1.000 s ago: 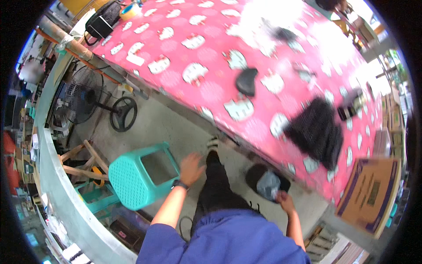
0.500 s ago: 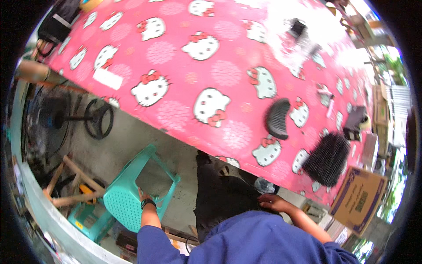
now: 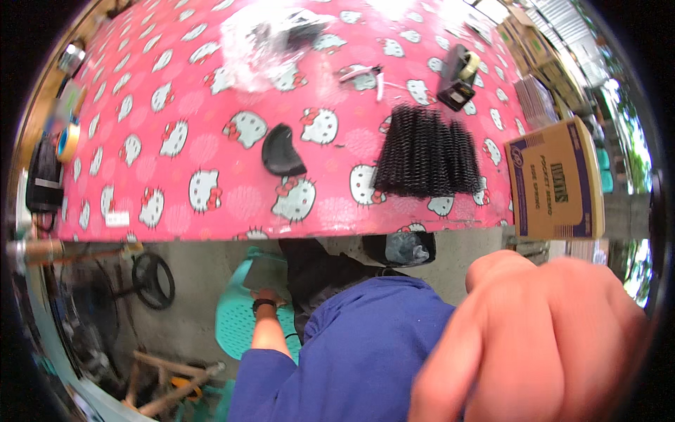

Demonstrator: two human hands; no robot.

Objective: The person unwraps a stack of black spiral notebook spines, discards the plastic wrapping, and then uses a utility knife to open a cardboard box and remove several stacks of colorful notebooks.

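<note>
At the left end of a table with a pink patterned cloth (image 3: 232, 169), a black bag (image 3: 43, 176) lies near a roll of tape (image 3: 68, 143). Below that end stands a dark fan (image 3: 91, 306). Further right, on the near side of the table, is a green stool (image 3: 235, 323); the person's left hand (image 3: 268, 297) touches it beside the opening, though whether the fingers grip it cannot be told. A black curved piece (image 3: 283, 151) lies on the cloth, and right of it a bundle of black coils (image 3: 427, 153), with a tape dispenser (image 3: 457, 81) on the far side. The right hand (image 3: 531, 337) is raised close to the camera, blurred, fingers bent and tips hidden; whether it holds anything cannot be told. Beyond it stands a cardboard box (image 3: 555, 183).
</note>
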